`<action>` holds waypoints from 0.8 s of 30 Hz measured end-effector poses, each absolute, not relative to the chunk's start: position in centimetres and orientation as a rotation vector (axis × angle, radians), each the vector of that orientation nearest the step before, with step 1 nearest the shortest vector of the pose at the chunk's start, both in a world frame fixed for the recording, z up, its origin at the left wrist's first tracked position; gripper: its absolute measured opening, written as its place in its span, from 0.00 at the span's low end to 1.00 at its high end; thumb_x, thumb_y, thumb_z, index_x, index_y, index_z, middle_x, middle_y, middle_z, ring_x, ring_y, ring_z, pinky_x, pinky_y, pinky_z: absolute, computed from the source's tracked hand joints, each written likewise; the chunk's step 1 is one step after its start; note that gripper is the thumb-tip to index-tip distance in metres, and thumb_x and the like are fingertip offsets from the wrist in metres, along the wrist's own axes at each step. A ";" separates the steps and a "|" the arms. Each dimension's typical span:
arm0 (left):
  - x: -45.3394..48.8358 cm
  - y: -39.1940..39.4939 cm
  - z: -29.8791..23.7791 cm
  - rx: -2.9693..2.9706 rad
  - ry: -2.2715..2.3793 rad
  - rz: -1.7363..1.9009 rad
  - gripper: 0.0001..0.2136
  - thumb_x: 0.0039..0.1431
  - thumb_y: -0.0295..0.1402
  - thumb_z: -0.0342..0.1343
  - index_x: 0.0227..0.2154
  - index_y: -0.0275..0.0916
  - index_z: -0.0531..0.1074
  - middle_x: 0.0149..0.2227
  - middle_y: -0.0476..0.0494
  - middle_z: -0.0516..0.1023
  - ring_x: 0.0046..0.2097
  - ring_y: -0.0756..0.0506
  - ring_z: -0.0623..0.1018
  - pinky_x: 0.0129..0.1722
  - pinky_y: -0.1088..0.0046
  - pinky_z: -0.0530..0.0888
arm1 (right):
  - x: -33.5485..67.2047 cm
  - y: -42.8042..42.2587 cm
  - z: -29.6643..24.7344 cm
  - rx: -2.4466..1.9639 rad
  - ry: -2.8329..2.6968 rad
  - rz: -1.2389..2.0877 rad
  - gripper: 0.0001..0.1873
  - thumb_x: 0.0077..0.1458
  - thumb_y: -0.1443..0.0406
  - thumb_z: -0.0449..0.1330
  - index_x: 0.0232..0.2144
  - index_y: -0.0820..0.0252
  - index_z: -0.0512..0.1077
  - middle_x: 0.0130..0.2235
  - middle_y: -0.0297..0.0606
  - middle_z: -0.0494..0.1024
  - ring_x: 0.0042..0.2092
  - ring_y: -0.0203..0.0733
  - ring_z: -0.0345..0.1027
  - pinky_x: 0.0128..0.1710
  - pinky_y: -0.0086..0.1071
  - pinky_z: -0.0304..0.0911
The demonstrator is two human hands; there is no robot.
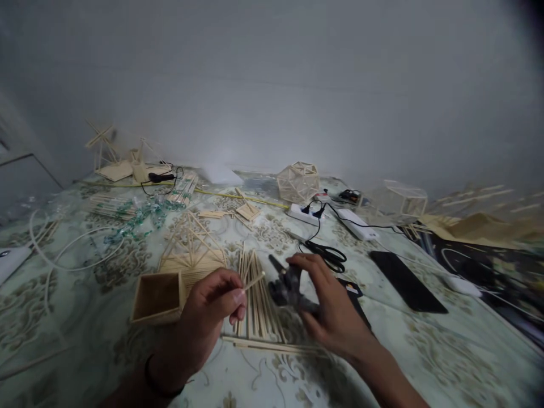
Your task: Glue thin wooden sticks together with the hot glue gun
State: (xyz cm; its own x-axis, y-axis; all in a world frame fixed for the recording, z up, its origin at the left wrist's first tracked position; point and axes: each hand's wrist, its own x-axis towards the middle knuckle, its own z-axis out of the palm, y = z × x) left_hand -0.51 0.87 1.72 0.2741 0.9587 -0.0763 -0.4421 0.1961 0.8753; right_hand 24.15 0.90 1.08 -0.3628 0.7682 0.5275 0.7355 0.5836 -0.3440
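Observation:
My left hand [216, 306] pinches a short thin wooden stick [255, 281] between thumb and fingertips. Just right of it, my right hand [325, 300] is closed round a dark tool [289, 286] with a narrow pointed tip; blur hides its exact kind. Beneath and between the hands lies a bundle of long wooden sticks [257, 314]. A few more sticks [272, 345] lie crosswise in front of it. An open wooden box [157, 323] stands left of my left hand. Behind the box, a pyramid-like stick frame [191, 241] rests on a slatted panel of sticks [208, 260].
Black-handled scissors [329, 255] lie beyond my right hand, near a white power strip [306, 213] with two plugs. A black phone-like slab [406, 281] lies to the right. At the back sits a faceted stick frame [298, 182]. Green-and-clear plastic wrapping [142, 218] and a white cable [63, 263] are left.

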 end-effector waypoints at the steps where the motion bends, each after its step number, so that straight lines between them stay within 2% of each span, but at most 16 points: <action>1: -0.4 0.8 1.5 0.859 0.728 1.098 0.12 0.52 0.39 0.72 0.28 0.40 0.76 0.21 0.53 0.71 0.25 0.51 0.68 0.26 0.75 0.66 | 23.6 0.2 1.0 -1.185 -2.167 0.081 0.35 0.50 0.73 0.56 0.61 0.57 0.60 0.55 0.51 0.72 0.56 0.56 0.73 0.54 0.47 0.73; 7: -0.2 0.1 -0.7 0.882 0.689 1.010 0.08 0.56 0.36 0.73 0.32 0.39 0.81 0.31 0.50 0.79 0.30 0.50 0.72 0.29 0.77 0.67 | 22.1 -0.6 0.5 -1.165 -2.226 0.131 0.28 0.57 0.72 0.55 0.59 0.58 0.62 0.54 0.52 0.73 0.54 0.55 0.74 0.52 0.47 0.75; 10: -0.4 0.1 -1.3 0.903 0.663 0.983 0.08 0.57 0.36 0.73 0.33 0.38 0.83 0.29 0.49 0.79 0.29 0.51 0.72 0.27 0.78 0.67 | 22.3 -0.5 0.4 -1.128 -2.229 0.128 0.25 0.58 0.72 0.55 0.58 0.58 0.64 0.52 0.50 0.74 0.52 0.53 0.75 0.49 0.45 0.76; 19: -0.2 0.7 -0.6 0.802 0.609 0.983 0.13 0.50 0.37 0.78 0.24 0.37 0.79 0.21 0.50 0.79 0.19 0.52 0.74 0.18 0.81 0.69 | 22.4 -0.5 0.0 -1.114 -2.234 0.162 0.21 0.52 0.70 0.56 0.50 0.57 0.66 0.42 0.44 0.76 0.40 0.50 0.74 0.37 0.39 0.71; 24: -0.3 0.9 -0.1 0.829 0.594 0.946 0.13 0.54 0.38 0.76 0.27 0.36 0.78 0.21 0.50 0.80 0.21 0.51 0.78 0.22 0.79 0.74 | 22.7 -0.6 -0.7 -1.146 -2.226 0.172 0.16 0.51 0.70 0.57 0.44 0.57 0.68 0.37 0.39 0.74 0.34 0.46 0.71 0.31 0.34 0.63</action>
